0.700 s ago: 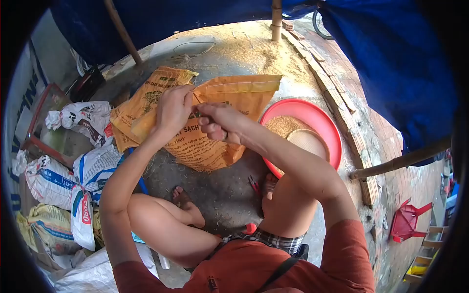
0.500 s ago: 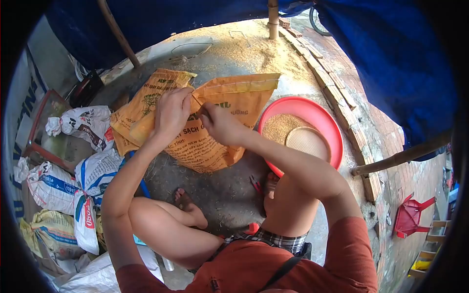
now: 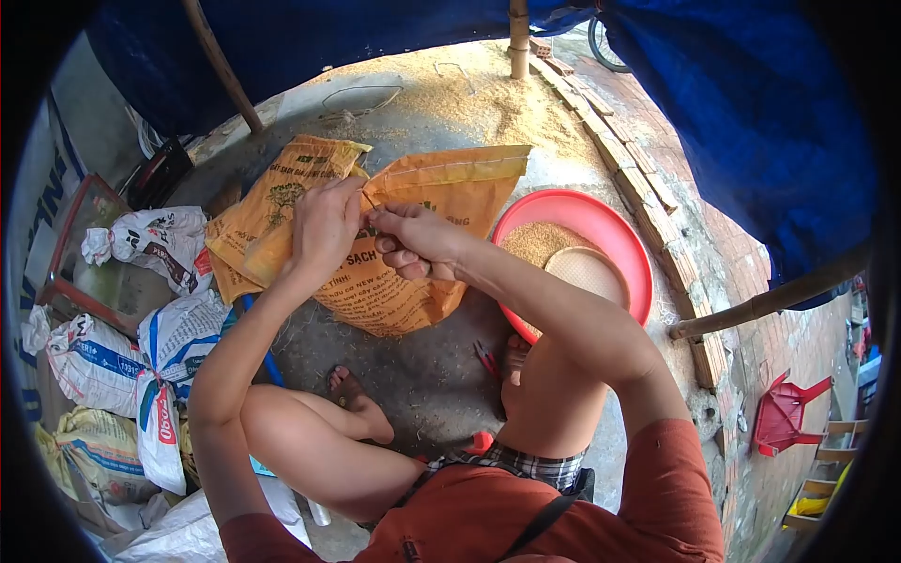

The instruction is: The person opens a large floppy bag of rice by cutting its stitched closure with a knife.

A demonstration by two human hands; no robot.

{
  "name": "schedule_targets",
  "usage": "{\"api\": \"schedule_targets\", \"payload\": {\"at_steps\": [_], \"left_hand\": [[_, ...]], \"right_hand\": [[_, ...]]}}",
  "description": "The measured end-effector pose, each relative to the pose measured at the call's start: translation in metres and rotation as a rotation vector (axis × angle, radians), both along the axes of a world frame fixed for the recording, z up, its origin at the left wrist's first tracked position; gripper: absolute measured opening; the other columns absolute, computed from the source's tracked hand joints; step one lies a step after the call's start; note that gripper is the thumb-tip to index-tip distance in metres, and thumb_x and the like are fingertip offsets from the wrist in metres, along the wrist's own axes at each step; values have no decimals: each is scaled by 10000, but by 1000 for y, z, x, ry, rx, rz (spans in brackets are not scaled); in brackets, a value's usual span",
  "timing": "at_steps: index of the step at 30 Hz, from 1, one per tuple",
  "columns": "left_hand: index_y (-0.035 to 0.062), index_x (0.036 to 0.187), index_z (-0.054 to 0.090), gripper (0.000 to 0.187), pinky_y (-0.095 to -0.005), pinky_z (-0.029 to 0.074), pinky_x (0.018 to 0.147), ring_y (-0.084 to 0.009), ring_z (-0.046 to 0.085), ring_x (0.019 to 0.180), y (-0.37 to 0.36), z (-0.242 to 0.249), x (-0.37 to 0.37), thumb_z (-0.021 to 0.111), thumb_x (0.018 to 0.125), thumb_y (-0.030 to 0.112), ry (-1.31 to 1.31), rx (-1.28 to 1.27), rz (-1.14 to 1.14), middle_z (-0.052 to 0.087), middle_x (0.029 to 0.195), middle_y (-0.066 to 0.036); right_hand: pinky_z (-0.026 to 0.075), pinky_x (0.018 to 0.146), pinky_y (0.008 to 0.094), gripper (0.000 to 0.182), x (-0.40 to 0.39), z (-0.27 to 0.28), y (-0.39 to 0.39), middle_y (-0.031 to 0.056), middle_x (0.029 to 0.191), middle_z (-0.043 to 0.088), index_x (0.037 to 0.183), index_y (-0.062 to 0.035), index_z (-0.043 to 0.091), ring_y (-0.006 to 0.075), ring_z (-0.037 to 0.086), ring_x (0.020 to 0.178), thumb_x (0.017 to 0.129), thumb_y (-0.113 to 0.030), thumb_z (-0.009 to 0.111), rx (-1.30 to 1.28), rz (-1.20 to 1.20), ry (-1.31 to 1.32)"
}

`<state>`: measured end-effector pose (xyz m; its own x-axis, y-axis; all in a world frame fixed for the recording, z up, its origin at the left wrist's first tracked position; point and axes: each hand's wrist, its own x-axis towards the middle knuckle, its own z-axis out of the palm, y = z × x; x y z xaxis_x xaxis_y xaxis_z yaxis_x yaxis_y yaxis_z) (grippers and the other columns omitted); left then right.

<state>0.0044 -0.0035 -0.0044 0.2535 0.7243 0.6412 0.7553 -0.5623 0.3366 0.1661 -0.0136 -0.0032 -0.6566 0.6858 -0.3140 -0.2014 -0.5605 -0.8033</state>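
Note:
An orange printed sack lies in front of me on the concrete floor, its gathered neck fanning out to the upper left and upper right. My left hand is closed around the gathered part of the sack. Beside it, my right hand pinches a thin strand at the sack's neck, with the other fingers curled in. Close to my right forearm stands a pink-red basin of golden grain, and a round woven sieve rests in it.
Filled white sacks are piled on the left beside a red-framed panel. Red-handled pliers lie by my right foot. Grain spreads over the floor ahead, bordered by a brick row. A bamboo pole juts in from the right.
My right hand has shifted slightly left and turned, its fingers now curled with the knuckles showing. My left hand stays on the sack's neck. The whole view has shifted slightly.

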Motion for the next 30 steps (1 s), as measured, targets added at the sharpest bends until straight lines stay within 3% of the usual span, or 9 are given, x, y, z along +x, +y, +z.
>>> {"api": "schedule_targets", "payload": {"at_steps": [3,5,8,12,15,20,24,27,30], "left_hand": [[-25,940,629,193,-439,472,672,-384,596,759,-5,0,5,504,810,43,8,-32,7,625,836,-202],[-23,943,623,186,-437,472,696,-379,597,791,-16,3,16,506,816,45,148,-55,-40,627,846,-199],[-16,974,612,194,-436,468,730,-373,595,829,-16,6,18,511,819,43,-8,-190,-43,629,867,-197],[26,1047,610,257,-401,467,745,-363,601,842,-18,16,16,544,799,40,77,-232,0,631,922,-190],[48,1083,604,294,-395,462,761,-360,602,847,-15,17,6,545,795,29,113,-239,-59,631,933,-193],[52,1206,535,401,-395,470,778,-345,608,858,-4,23,-9,501,809,6,196,-547,-221,637,913,-211],[53,1225,516,407,-384,469,762,-332,618,820,-8,25,-10,540,819,53,253,-488,-187,638,827,-212],[45,1213,517,396,-384,463,738,-328,613,755,-8,24,-14,573,828,121,-16,-302,-242,617,740,-215],[25,1124,577,340,-380,456,729,-305,612,736,0,35,-24,596,829,192,-38,-541,-235,620,736,-199]], "right_hand": [[270,315,217,180,-2,-3,0,2,612,414,1028,-38,461,70,372,402,943,-196,441,91,-20,-129],[347,325,260,210,-8,-18,4,43,626,462,995,14,456,118,455,391,932,-185,435,711,-156,-592],[408,354,293,239,-7,-16,4,80,644,498,964,50,449,163,512,401,921,-184,432,793,-172,-603],[466,396,311,276,-3,-10,1,157,706,573,1026,81,458,196,548,420,901,-164,436,670,-120,-553],[461,397,285,249,-5,-15,-1,102,692,552,1038,52,442,156,522,423,900,-154,459,530,-65,-389],[463,453,253,167,-7,-24,-4,54,718,526,990,-9,447,122,514,513,939,-168,451,215,-21,-225],[486,530,255,166,-1,-33,0,58,761,534,987,-4,464,124,518,572,949,-165,453,316,63,-350],[498,624,278,154,-1,-41,3,66,806,539,980,-5,474,133,535,677,952,-155,451,297,-22,-190],[491,692,298,127,1,-39,3,67,824,536,980,-18,474,146,534,749,947,-141,466,208,-24,-133]]}}
